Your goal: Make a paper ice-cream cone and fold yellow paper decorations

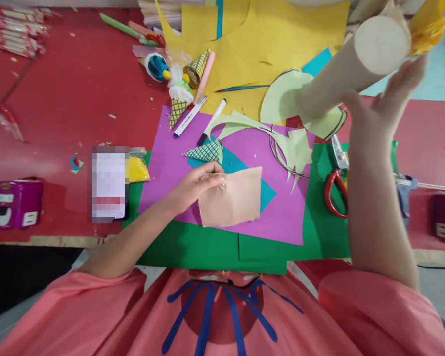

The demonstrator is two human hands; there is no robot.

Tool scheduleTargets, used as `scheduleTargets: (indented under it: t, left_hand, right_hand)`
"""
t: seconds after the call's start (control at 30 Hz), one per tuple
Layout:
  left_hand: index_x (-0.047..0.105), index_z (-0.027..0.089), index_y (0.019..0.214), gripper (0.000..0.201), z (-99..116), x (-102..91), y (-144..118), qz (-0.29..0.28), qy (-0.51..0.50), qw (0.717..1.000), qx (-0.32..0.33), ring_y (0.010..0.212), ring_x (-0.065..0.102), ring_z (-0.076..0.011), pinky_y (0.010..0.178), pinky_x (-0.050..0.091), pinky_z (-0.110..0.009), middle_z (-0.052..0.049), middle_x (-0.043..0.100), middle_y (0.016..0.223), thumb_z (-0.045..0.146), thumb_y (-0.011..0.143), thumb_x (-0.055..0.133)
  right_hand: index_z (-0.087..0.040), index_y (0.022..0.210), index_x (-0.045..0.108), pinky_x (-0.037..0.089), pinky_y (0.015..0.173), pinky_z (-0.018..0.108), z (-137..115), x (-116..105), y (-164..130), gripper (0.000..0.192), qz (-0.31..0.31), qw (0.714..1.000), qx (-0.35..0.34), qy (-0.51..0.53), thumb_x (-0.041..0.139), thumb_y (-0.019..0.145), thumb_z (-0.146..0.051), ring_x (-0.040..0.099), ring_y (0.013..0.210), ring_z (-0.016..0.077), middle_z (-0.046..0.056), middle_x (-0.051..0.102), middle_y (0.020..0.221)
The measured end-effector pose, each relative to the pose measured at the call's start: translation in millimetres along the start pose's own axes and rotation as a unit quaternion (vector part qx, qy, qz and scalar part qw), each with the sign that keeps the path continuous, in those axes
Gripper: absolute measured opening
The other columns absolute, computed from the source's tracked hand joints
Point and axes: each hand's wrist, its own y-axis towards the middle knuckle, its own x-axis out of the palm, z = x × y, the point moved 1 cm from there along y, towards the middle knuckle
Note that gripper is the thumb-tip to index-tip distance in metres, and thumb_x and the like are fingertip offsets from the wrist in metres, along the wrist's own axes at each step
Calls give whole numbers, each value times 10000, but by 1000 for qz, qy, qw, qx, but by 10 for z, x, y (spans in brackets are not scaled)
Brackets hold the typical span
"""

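Note:
My left hand [206, 181] pinches the upper left corner of a square sheet of thin beige paper [239, 200] with a jagged edge. It hangs over purple and blue sheets. At the upper right, my right hand [383, 109] has its fingers stretched out beside a thick roll of beige paper [337, 79], with the thumb close against its side; whether they touch I cannot tell. Under the roll lies a pale green round cutout [282, 99]. A small green paper cone [206, 151] with a crisscross pattern lies just beyond my left hand.
Red-handled scissors [335, 190] lie near my right forearm. Two markers [191, 116], green paper scraps [296, 148] and paper ice-cream cones [178, 106] are farther back. A phone [109, 185] and a yellow packet [138, 169] are at left. A purple box [17, 203] stands far left.

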Motion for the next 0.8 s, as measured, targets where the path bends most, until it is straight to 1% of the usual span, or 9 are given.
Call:
scheduleTargets:
  t: [0.03,0.1,0.17,0.23,0.3,0.4,0.57,0.7,0.8]
  left_hand:
    - [518,204,769,203,-8,29,44,-5,18,1000,4,557,483,-88,493,350,-206,37,525,667,383,824,596]
    - [515,201,763,208,-29,73,136,-10,53,998,17,577,475,-91,507,344,-209,37,507,673,383,832,588]
    - [503,200,744,220,-54,90,219,-7,74,997,37,589,464,-94,528,343,-215,40,486,670,386,826,587]
    - [496,201,733,221,-80,81,280,-4,87,994,60,580,438,-96,541,340,-225,45,461,656,386,820,579]
    - [494,202,723,208,-106,53,312,10,101,992,80,568,408,-98,545,332,-234,47,434,642,375,819,562]
    - [492,202,720,178,-137,1,317,41,119,986,106,572,389,-100,549,320,-239,43,419,644,338,821,545]
    - [476,199,706,175,-185,-51,310,76,104,984,126,561,363,-96,536,307,-237,39,403,628,323,813,540]
    - [483,199,719,180,-239,-66,314,82,88,985,127,564,374,-98,529,315,-233,34,414,628,342,810,543]
    - [488,203,737,187,-272,-77,312,82,72,984,137,572,393,-101,530,333,-229,35,412,628,360,819,549]
  right_hand:
    - [-306,1388,400,120,1220,414,-152,38,-180,636,82,995,-55,-12,694,830,-230,95,1529,216,13,293,1565]
    - [-359,1368,462,224,1213,400,-429,203,-568,507,111,988,-102,-5,624,903,-240,300,1468,177,-23,417,1494]
    - [-410,1334,513,385,1137,421,-602,435,-907,439,-7,998,-69,1,578,933,-244,476,1349,196,-22,545,1392]
    - [-383,1333,525,463,1072,441,-660,642,-1132,453,-125,992,-27,15,593,909,-238,536,1288,220,7,577,1365]
    - [-339,1256,595,514,1006,430,-639,768,-1216,373,-163,985,-5,53,596,893,-249,556,1260,231,28,593,1342]
    - [-283,1063,686,558,868,359,-550,827,-1169,205,-136,984,28,107,615,875,-241,652,1040,189,32,667,1151]
    - [-225,823,642,504,632,257,-421,793,-1077,55,-100,981,92,139,675,814,-182,610,676,100,-29,644,754]
    - [-240,858,558,432,506,248,-406,738,-1083,93,-121,974,102,162,649,846,-252,549,536,95,-56,571,615]
    - [-259,931,557,374,427,254,-427,699,-1096,107,-116,975,136,134,595,905,-356,410,381,86,-93,436,477]
